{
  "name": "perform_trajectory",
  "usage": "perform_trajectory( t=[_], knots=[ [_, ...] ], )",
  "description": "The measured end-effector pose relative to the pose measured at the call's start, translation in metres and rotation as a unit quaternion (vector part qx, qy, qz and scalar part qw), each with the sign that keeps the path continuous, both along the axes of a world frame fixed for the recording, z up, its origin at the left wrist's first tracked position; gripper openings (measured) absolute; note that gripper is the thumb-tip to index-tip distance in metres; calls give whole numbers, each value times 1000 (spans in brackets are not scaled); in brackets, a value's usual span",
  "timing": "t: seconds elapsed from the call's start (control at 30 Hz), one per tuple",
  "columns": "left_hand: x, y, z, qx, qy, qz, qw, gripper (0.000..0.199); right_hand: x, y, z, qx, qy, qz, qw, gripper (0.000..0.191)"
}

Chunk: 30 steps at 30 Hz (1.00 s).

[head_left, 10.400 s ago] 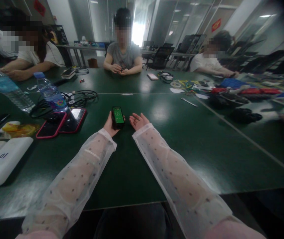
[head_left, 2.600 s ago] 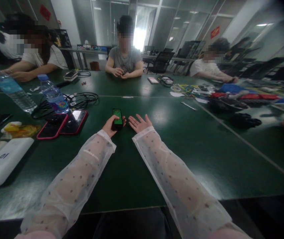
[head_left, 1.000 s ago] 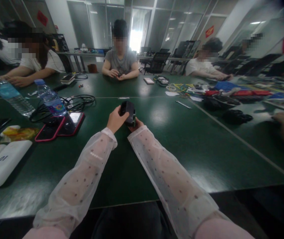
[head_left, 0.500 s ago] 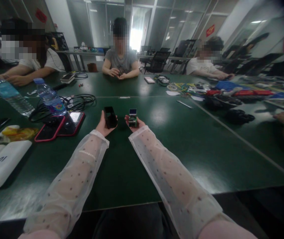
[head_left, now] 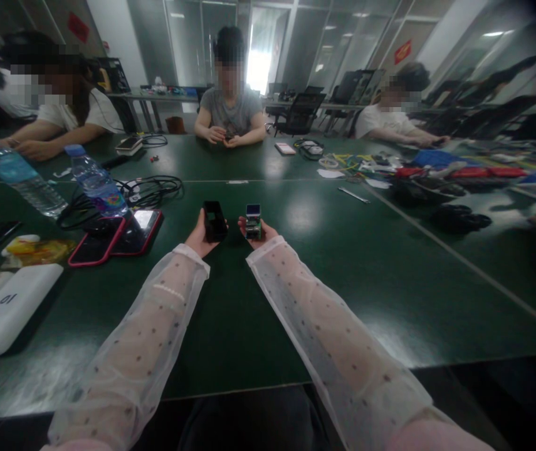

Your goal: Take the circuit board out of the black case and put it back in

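Green table [head_left: 362,282], bottles [head_left: 96,181] left; left hand [head_left: 197,238] grips black case [head_left: 215,223], right hand [head_left: 268,233] grips circuit board [head_left: 253,225] just beside.

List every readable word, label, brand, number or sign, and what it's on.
"01" as seen, possibly an inverted "10": white rounded plastic block.
Too blurred: gold marking on red wall sign; labels on tall clear plastic bottle and blue-capped clear plastic bottle.
Too small: any text on green circuit board with screen.
Nothing else legible.
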State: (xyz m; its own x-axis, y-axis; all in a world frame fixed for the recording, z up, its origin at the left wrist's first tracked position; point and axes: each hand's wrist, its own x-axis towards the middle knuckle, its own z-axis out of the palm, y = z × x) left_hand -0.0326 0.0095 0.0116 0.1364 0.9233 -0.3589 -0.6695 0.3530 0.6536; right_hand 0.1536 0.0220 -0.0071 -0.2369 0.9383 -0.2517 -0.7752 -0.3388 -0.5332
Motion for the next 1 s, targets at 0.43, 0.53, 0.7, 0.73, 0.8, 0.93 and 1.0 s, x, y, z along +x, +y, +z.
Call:
perform_trajectory(
  t=[0.43,0.53,0.7,0.73,0.8,0.93,1.0],
  knots=[
    [1,1,-4,1,7,8,1000,56,0,2,-2,6,0,0,1000,33],
    [0,3,-5,-6,10,13,1000,55,1,4,-5,4,-5,-1,1000,32],
    [0,3,-5,0,13,-3,1000,58,1,5,-8,-1,-5,-7,1000,31],
    [1,3,-4,0,14,-3,1000,58,1,5,-8,-1,-4,-7,1000,31],
    [1,2,-3,-1,16,-4,1000,59,1,5,-8,1,-4,-8,1000,31],
    [2,2,-2,-3,15,-3,1000,58,0,4,-7,8,-9,-7,1000,30],
    [2,2,-2,-4,15,-2,1000,58,0,3,-6,6,-9,-9,1000,30]
  ],
)
